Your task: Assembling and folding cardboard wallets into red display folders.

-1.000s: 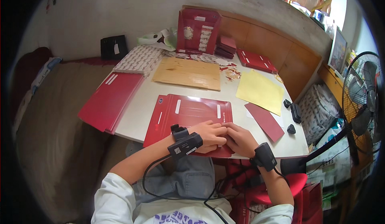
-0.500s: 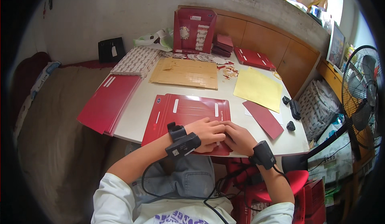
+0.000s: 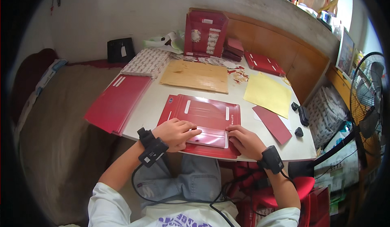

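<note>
A red cardboard sheet [image 3: 203, 117] with white cut-out slots lies at the table's near edge, in front of me. Its near part shows a lighter folded flap [image 3: 209, 137]. My left hand [image 3: 176, 134] rests on the flap's left end, fingers stretched out toward the right and apart from the thumb. At the flap's right end, my right hand [image 3: 245, 141] has its fingers bent, with thumb and fingertips closed at the edge of the card. Each wrist wears a black strapped device.
A stack of red sheets [image 3: 118, 101] overhangs the table's left edge. Beyond lie a brown cardboard [image 3: 195, 76], patterned sheets [image 3: 147, 61], a yellow sheet [image 3: 268, 94] and a red strip [image 3: 273, 125]. A red display box [image 3: 206, 34] stands at the back. Small black objects [image 3: 303, 115] and a fan [image 3: 367, 93] are rightward.
My hands were together over the sheet's near part. The left has slid leftward and the right stays at the right end, so the flap between them now shows. The view has shifted slightly.
</note>
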Action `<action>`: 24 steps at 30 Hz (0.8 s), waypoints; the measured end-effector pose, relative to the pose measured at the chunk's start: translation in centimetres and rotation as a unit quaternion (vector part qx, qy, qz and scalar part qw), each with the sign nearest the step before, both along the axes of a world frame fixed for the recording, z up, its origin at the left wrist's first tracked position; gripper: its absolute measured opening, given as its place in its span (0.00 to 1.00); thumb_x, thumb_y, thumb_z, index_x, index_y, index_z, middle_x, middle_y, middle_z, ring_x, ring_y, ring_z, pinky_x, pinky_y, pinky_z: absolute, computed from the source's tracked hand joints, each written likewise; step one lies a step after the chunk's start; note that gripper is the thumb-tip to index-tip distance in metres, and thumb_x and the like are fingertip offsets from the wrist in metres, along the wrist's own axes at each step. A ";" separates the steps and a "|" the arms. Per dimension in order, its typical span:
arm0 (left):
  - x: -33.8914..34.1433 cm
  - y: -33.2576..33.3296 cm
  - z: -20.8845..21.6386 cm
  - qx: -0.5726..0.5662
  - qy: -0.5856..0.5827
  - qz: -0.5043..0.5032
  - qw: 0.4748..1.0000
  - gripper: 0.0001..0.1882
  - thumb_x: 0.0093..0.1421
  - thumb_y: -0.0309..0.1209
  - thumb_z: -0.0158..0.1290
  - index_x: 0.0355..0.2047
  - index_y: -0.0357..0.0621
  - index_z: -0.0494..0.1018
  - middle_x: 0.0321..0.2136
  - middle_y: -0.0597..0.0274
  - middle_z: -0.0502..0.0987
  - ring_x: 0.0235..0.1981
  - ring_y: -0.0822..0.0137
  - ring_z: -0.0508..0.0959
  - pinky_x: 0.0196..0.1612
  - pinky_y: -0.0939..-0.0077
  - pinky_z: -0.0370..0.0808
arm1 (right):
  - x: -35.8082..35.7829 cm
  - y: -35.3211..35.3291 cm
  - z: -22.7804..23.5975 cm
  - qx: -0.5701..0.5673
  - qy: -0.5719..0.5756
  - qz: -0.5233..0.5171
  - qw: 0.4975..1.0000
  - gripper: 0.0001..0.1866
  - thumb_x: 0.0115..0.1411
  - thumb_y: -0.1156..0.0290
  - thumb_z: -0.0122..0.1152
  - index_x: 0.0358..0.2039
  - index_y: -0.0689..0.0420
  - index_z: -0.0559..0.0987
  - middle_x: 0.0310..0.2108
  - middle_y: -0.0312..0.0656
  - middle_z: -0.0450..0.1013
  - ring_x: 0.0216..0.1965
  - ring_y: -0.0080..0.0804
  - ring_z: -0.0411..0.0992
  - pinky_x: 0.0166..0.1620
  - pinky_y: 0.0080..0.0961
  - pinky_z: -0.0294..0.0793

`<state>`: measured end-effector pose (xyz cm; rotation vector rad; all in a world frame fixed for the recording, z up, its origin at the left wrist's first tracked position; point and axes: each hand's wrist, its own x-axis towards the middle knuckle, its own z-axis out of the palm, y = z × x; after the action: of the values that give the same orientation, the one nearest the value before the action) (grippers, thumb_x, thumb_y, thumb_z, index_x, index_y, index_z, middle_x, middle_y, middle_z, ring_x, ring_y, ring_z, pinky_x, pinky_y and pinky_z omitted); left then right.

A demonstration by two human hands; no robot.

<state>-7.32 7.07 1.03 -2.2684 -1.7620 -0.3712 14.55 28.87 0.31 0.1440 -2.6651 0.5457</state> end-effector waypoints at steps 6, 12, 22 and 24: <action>-2.1 0.7 -1.8 0.047 -0.026 -0.045 0.998 0.29 0.45 0.21 0.55 0.51 0.43 0.68 0.49 0.55 0.71 0.47 0.55 0.74 0.50 0.62 0.71 | 0.0 -0.2 0.2 -0.006 -0.002 0.010 1.000 0.07 0.60 0.75 0.52 0.40 0.59 0.74 0.47 0.42 0.70 0.43 0.44 0.73 0.44 0.32 0.74; -1.5 1.6 -1.7 0.073 -0.079 -0.001 0.994 0.32 0.45 0.22 0.57 0.54 0.43 0.67 0.41 0.55 0.76 0.43 0.56 0.75 0.47 0.66 0.73 | 0.1 -0.9 0.9 -0.007 -0.026 0.002 1.000 0.14 0.56 0.75 0.55 0.45 0.58 0.73 0.48 0.44 0.69 0.45 0.45 0.71 0.47 0.34 0.72; -1.3 2.0 -1.9 0.094 -0.229 0.081 0.965 0.39 0.56 0.25 0.55 0.64 0.49 0.47 0.39 0.48 0.74 0.38 0.49 0.77 0.39 0.60 0.76 | -2.6 -1.6 1.0 -0.079 0.014 -0.059 0.995 0.23 0.55 0.75 0.59 0.52 0.59 0.69 0.33 0.48 0.74 0.37 0.43 0.73 0.40 0.34 0.71; -0.8 2.7 -1.7 0.109 -0.239 0.102 0.960 0.39 0.55 0.25 0.56 0.64 0.50 0.49 0.42 0.47 0.71 0.37 0.48 0.77 0.39 0.60 0.76 | -2.9 -1.7 1.3 -0.223 -0.033 -0.110 0.968 0.21 0.56 0.77 0.59 0.51 0.61 0.69 0.24 0.48 0.72 0.28 0.38 0.73 0.34 0.29 0.71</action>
<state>-8.08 9.73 -0.68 -1.9267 -2.0261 -1.0854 11.61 27.17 1.60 -0.3023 -2.4999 1.0658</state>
